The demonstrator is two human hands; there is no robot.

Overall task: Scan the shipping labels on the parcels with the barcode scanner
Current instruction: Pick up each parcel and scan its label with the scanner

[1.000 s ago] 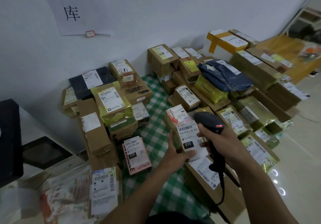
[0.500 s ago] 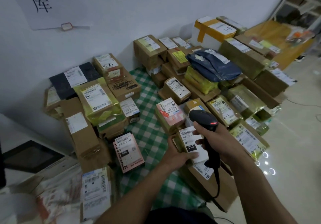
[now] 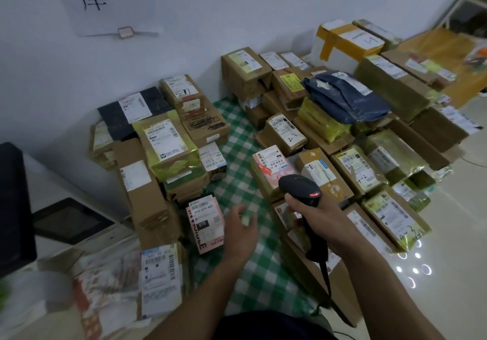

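Head view: the right hand [image 3: 320,217] grips the black barcode scanner [image 3: 300,185] by its handle, fingers curled round it. The scanner's head tilts forward and down, with a red light glowing on its back near the hand. Its dark cable [image 3: 327,284] runs down from the base of the handle. The scanner is held above a brown cardboard box [image 3: 283,214], whose label is blurred and mostly hidden behind the hand. Just beyond the scanner's head lies a pink-and-white parcel [image 3: 268,167] with a barcode label on top. Beside that parcel, to the right, is a brown box with a white label [image 3: 320,172].

The left hand [image 3: 241,230] hovers over the green checked cloth [image 3: 237,181], fingers loosely curled and holding nothing; it is smeared by motion blur. Just to its left lies a pink box [image 3: 204,225], its label facing up and reading "070-070 A80".

More labelled boxes are piled on both sides of the cloth, up to the white wall [image 3: 263,10]. The left pile includes a parcel in yellow-green wrap [image 3: 168,142]. On the right pile a dark blue poly mailer [image 3: 345,97] lies on top, and a white box with yellow tape [image 3: 342,39] stands at the far end. A paper sign [image 3: 105,2] with a handwritten character hangs on the wall. Light spots reflect off the glossy floor [image 3: 448,273] at the right.
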